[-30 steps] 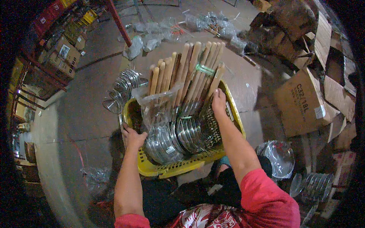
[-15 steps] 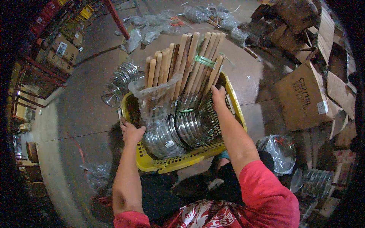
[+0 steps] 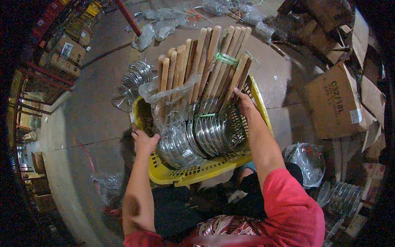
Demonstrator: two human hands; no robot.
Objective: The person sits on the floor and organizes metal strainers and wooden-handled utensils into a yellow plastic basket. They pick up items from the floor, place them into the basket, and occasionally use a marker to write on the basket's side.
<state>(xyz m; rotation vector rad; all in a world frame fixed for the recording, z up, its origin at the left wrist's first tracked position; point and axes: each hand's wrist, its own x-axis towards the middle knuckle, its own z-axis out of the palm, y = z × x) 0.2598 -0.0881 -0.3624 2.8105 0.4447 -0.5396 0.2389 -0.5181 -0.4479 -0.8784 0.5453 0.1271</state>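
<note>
A yellow plastic basket [image 3: 201, 176] with slotted walls stands before me, tilted a little. It is full of utensils with long wooden handles [image 3: 214, 53] and round shiny metal heads [image 3: 210, 133]; whether these are ladles or skimmers I cannot tell. Clear plastic wrap [image 3: 175, 92] covers part of the left bundle, and a green tie [image 3: 226, 59] binds handles on the right. My left hand [image 3: 145, 143] is closed over the basket's left rim. Inside the right wall, my right hand [image 3: 245, 103] grips the rightmost handles, one fingertip against the wood; its other fingers are hidden.
Nested metal pieces [image 3: 138, 78] lie on the floor beyond the basket's left corner. Plastic scraps [image 3: 164, 24] are strewn farther off. Open cardboard boxes [image 3: 333, 103] pile up at the right, with plastic-wrapped metalware [image 3: 306, 162] by my right side. Red-framed shelving [image 3: 45, 74] stands left.
The basket's right side and its handles appear slightly farther right and up in the view, which has itself shifted. My right hand has moved right with them; my left hand stays on the rim.
</note>
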